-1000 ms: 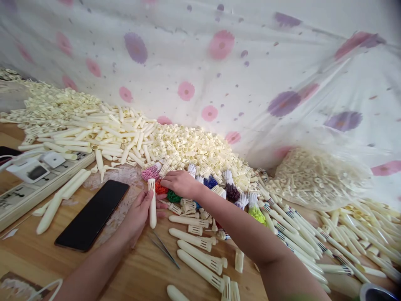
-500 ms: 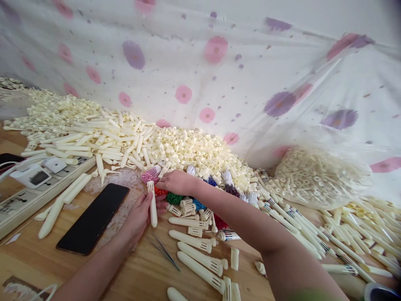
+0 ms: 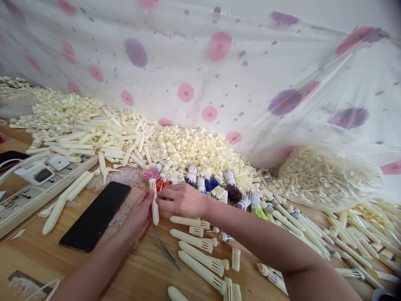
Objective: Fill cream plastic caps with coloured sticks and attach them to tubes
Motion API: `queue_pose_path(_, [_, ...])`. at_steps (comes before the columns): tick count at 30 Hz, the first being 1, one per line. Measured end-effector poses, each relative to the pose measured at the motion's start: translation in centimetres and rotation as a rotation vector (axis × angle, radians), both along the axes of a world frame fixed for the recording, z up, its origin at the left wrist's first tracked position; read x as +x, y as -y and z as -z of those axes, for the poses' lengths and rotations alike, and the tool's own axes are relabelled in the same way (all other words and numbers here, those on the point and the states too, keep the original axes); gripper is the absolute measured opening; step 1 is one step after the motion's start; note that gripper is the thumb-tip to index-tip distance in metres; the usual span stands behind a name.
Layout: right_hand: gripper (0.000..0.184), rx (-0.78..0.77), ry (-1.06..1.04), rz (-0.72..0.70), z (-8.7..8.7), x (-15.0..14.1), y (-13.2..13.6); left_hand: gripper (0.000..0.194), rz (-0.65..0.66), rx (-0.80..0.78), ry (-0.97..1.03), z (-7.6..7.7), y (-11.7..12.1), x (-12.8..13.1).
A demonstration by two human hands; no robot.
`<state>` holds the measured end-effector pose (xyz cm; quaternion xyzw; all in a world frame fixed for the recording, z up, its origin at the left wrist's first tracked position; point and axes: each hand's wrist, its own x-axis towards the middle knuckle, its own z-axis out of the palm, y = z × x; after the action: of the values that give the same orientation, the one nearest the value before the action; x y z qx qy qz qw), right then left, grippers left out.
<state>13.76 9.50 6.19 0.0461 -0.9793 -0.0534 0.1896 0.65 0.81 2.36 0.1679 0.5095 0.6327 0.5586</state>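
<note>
My left hand (image 3: 140, 212) grips a cream pen barrel (image 3: 155, 211), held upright with its slotted end on top. Close against the barrel's right side, my right hand (image 3: 184, 201) has its fingers pinched together; whatever they hold is hidden. Behind both hands lie bundles of thin coloured sticks with white ends, among them a pink bundle (image 3: 152, 172), an orange bundle (image 3: 163, 184) and a dark purple bundle (image 3: 232, 191). Below my right forearm several slotted pen barrels (image 3: 200, 264) lie in a row, with metal tweezers (image 3: 166, 251) to their left.
A black phone (image 3: 95, 217) and a power strip (image 3: 19, 213) with chargers lie to the left. Heaps of cream pen parts (image 3: 197, 150) line the back against a flowered plastic sheet (image 3: 175, 54). At the right are a clear bag of parts (image 3: 316, 179) and multicolour pens (image 3: 310, 225).
My right hand has come back from the coloured bundles towards me, down to the barrel's side. My left hand still holds the barrel in nearly the same place.
</note>
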Motion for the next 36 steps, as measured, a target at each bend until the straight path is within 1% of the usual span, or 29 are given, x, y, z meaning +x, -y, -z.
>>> queue_pose_path(2, [0.013,-0.289,-0.308,0.073,-1.0,1.2,0.9,0.031,0.043,0.010,-0.056,-0.1,0.2,0.1])
queue_pose_path(4, [0.006,-0.607,-0.606,0.217,-1.8,2.6,1.3,0.035,0.080,0.034,-0.115,0.0,0.5,0.2])
queue_pose_path(5, [0.005,-0.761,-0.737,0.294,-2.1,3.4,1.5,0.035,0.102,0.062,-0.163,0.1,0.6,0.2])
queue_pose_path(7, [0.007,-1.012,-0.931,0.416,-2.2,5.0,1.7,0.031,0.169,0.136,-0.304,0.5,0.9,0.3])
queue_pose_path(9, [0.007,-1.157,-1.012,0.480,-2.1,6.4,2.2,0.023,0.246,0.208,-0.467,0.9,1.2,0.3])
queue_pose_path(12, [0.008,-1.235,-1.001,0.492,-1.9,8.0,3.3,0.015,0.329,0.259,-0.614,1.3,1.5,0.3])
queue_pose_path(16, [0.008,-1.295,-0.946,0.448,-1.7,8.8,4.0,0.014,0.387,0.294,-0.695,1.7,1.7,0.2])
queue_pose_path(19, [0.008,-1.337,-0.925,0.416,-1.2,8.6,4.0,0.013,0.380,0.329,-0.747,2.0,1.9,0.2])
queue_pose_path(22, [0.010,-1.378,-0.896,0.387,-0.5,8.2,4.2,0.013,0.346,0.354,-0.785,2.2,2.0,0.1])
queue_pose_path(26, [0.010,-1.398,-0.911,0.361,0.0,8.0,4.6,0.013,0.313,0.374,-0.783,2.2,2.1,0.1])
queue_pose_path(30, [0.011,-1.408,-0.959,0.351,0.0,7.9,4.6,0.013,0.295,0.374,-0.772,2.0,2.1,0.0])
queue_pose_path(36, [0.010,-1.352,-0.983,0.363,-0.2,8.0,4.5,0.012,0.289,0.384,-0.776,2.0,2.0,0.0])
